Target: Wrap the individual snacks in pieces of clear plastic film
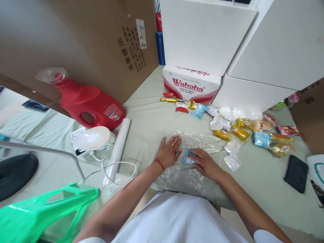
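Observation:
My left hand (169,151) lies flat with fingers stretched out on a sheet of clear plastic wrap (192,168) spread over the pale green cloth. It wears a ring and a red wrist string. My right hand (204,163) rests on the same sheet, its fingers curled over a small blue snack packet (187,157) and pressing it down. The two hands lie side by side, nearly touching.
Several snack packets (238,130) lie scattered beyond the sheet. A Wahaha water box (189,86) stands behind them under white boxes. A red detergent jug (88,104), a roll of wrap (118,148), a green bag (40,209) sit left; a black phone (296,172) right.

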{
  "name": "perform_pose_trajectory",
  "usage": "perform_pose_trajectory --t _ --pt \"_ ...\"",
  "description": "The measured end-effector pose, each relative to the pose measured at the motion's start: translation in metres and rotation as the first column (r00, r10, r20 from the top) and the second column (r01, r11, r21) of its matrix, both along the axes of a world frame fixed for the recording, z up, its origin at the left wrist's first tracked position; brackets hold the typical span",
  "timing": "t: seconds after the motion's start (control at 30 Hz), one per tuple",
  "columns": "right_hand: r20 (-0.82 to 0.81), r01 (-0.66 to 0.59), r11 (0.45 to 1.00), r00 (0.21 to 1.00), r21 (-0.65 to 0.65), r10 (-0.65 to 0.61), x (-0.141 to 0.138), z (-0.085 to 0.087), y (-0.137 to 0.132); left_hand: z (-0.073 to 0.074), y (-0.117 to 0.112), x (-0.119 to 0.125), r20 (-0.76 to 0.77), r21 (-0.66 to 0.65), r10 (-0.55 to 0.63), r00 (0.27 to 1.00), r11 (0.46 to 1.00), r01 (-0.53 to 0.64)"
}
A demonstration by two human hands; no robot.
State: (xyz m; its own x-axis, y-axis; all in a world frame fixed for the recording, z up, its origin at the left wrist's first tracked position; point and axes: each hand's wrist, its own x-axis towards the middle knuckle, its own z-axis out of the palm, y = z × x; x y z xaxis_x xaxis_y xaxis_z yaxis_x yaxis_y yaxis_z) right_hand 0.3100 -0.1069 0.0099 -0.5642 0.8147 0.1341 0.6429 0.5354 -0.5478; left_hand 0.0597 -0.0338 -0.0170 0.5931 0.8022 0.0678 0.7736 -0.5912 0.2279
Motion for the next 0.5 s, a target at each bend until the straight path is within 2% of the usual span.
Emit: perform_pose_trajectory --t 0.07,0.1,0.17,0.2,0.23,0.27,0.3,0.33,0.37,0.43,0.5 --pt "-0.011 -0.03 0.999 0.999 -0.032 0.03 0.008 0.009 0.014 0.0 0.0 0.0 0.001 -0.003 0.003 1.0 1.0 -0.003" --pt "-0.017 0.014 0.999 1.0 -0.031 -0.015 0.014 0.014 0.026 -0.001 0.0 0.0 0.002 -0.004 0.004 1.0 1.0 -0.004" --pt "0.015 0.25 0.968 0.968 0.018 -0.25 0.035 0.022 0.059 -0.001 0.0 0.001 0.004 -0.004 0.008 1.0 1.0 -0.008" --pt "0.062 0.417 0.906 0.905 0.069 -0.421 0.049 0.025 0.079 -0.001 0.0 0.001 0.004 -0.002 0.01 1.0 1.0 -0.01" --pt "0.135 0.577 0.808 0.797 0.118 -0.588 0.064 0.027 0.101 -0.001 0.0 0.0 0.003 0.001 0.012 1.0 1.0 -0.012" --pt "0.22 0.699 0.698 0.665 0.156 -0.714 0.08 0.029 0.124 -0.001 0.0 0.0 0.002 0.004 0.013 1.0 1.0 -0.013" --pt "0.3 0.783 0.598 0.537 0.172 -0.789 0.096 0.029 0.147 -0.001 0.0 0.0 0.0 0.006 0.014 1.0 1.0 -0.014" --pt "0.385 0.835 0.53 0.446 0.146 -0.808 0.11 0.029 0.168 -0.001 0.0 0.0 0.0 0.006 0.014 1.0 1.0 -0.014" --pt "0.461 0.866 0.49 0.397 0.099 -0.794 0.122 0.029 0.188 -0.001 0.0 0.0 0.0 0.007 0.014 1.0 1.0 -0.014" --pt "0.542 0.875 0.485 0.399 0.017 -0.739 0.138 0.026 0.219 -0.001 0.0 0.0 0.005 0.006 0.016 1.0 1.0 -0.016" --pt "0.567 0.852 0.523 0.449 -0.037 -0.691 0.146 0.023 0.238 -0.002 0.0 0.0 0.012 0.004 0.02 1.0 1.0 -0.02"
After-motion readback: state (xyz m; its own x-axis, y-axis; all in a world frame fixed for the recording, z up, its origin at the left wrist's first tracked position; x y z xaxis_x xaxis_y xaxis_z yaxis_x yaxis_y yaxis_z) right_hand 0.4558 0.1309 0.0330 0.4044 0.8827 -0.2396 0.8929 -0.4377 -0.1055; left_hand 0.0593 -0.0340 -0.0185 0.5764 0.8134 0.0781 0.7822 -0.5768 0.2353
